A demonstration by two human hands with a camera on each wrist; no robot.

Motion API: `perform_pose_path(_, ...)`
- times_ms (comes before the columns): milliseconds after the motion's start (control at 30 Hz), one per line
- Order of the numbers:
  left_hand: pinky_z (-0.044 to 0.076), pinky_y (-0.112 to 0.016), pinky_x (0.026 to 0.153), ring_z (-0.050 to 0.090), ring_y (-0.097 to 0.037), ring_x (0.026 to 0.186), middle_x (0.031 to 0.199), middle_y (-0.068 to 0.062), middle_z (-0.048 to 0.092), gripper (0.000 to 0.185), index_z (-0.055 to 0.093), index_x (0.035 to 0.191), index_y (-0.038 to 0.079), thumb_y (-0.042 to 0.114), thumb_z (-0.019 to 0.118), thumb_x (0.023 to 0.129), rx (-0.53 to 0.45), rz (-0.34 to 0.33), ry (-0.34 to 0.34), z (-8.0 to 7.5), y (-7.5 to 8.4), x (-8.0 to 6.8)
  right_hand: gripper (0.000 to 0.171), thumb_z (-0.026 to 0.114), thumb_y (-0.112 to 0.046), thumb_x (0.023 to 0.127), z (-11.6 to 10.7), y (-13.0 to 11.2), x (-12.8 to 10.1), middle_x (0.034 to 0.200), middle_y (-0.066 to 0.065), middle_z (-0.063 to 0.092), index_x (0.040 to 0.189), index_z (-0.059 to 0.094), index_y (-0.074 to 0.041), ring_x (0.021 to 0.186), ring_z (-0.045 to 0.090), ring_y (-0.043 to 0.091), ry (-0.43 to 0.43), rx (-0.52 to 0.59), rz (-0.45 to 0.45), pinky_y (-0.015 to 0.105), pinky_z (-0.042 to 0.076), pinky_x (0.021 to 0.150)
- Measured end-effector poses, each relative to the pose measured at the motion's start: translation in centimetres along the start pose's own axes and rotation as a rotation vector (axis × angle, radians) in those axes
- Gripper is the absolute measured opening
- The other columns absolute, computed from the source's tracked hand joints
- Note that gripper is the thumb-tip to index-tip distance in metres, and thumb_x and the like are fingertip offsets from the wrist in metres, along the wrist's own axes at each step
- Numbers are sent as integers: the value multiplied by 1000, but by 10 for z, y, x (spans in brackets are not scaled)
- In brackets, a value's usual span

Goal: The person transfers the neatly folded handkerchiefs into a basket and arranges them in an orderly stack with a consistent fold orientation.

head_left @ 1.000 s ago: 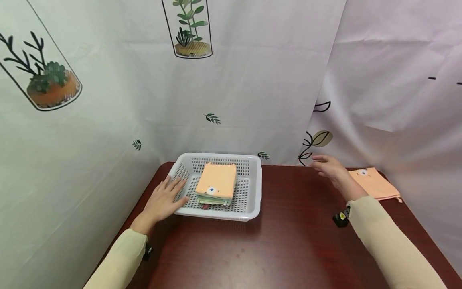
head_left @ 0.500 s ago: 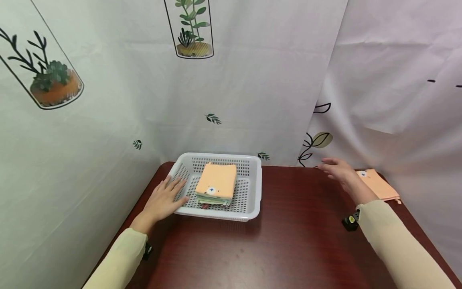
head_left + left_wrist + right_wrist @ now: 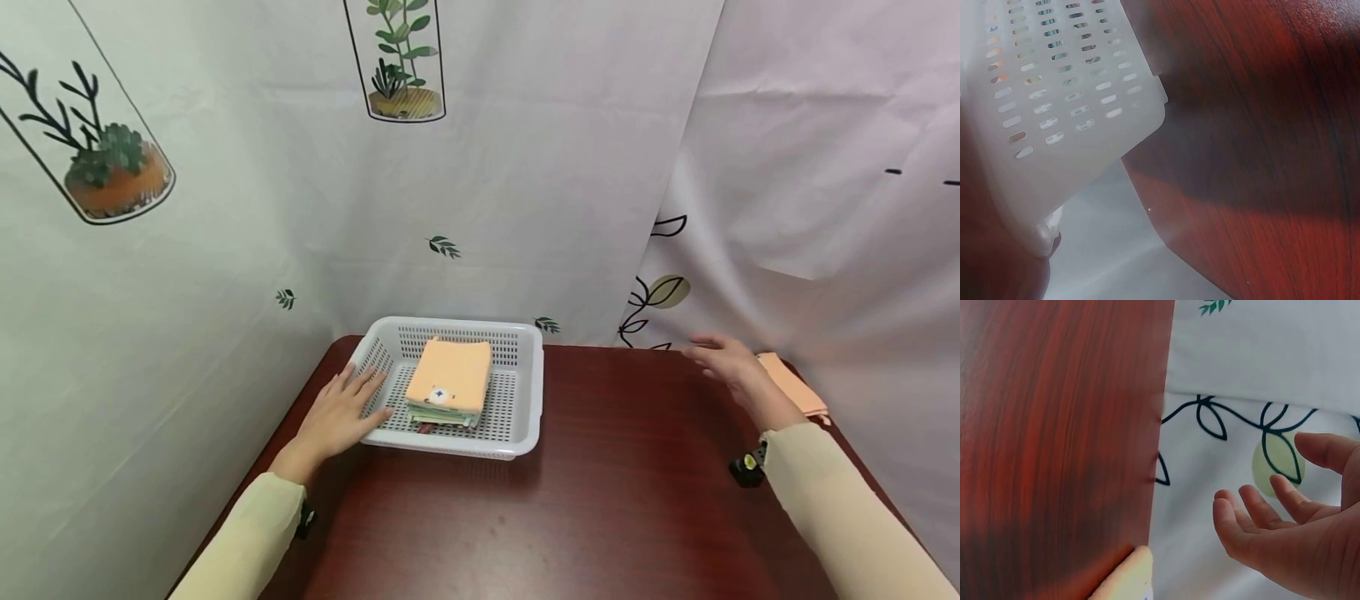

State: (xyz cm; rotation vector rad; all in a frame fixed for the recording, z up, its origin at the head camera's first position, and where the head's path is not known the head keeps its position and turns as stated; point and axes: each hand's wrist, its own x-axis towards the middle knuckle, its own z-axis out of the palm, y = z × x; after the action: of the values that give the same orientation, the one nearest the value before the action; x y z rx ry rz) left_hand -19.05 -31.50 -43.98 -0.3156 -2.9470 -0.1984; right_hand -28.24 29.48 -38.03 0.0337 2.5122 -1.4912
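My left hand (image 3: 339,417) rests with spread fingers on the left rim of a white perforated plastic basket (image 3: 531,392). In the basket lies a stack of folded towels (image 3: 450,375), an orange one with a small bear face on top and greenish ones beneath. The basket's slotted side wall (image 3: 1060,125) fills the upper left of the left wrist view. At the far right, my right hand (image 3: 731,367) hovers with relaxed fingers and holds nothing. Just beyond it an orange towel (image 3: 795,390) lies on the table, partly hidden by the hand; its edge (image 3: 1129,578) shows in the right wrist view.
The dark red wooden table (image 3: 480,525) has its back edge against a white curtain (image 3: 525,183) printed with plants. Cloth also hangs along the left and right sides. The basket stands at the back left of the table.
My right hand has moved to the right, toward the orange towel, and now covers more of it. The left hand and the basket have stayed in place.
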Motion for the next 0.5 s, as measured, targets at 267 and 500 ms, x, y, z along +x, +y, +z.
perform_pose_path(267, 16, -66, 119, 16, -47, 152, 160, -19, 37, 76, 40, 156, 10, 55, 55, 97, -1, -7, -15, -1, -2, 0, 72, 47, -32, 107, -14, 8, -4, 156, 39, 24, 155, 18, 12, 144, 28, 52, -12, -21, 14, 53, 38, 112)
perform_pose_path(500, 15, -66, 119, 15, -46, 152, 161, -19, 36, 76, 40, 156, 11, 55, 55, 97, -5, -12, -16, -1, -1, 0, 75, 44, -33, 108, -27, 15, -9, 158, 41, 14, 156, 10, 12, 145, 19, 56, -32, -40, 29, 60, 29, 116)
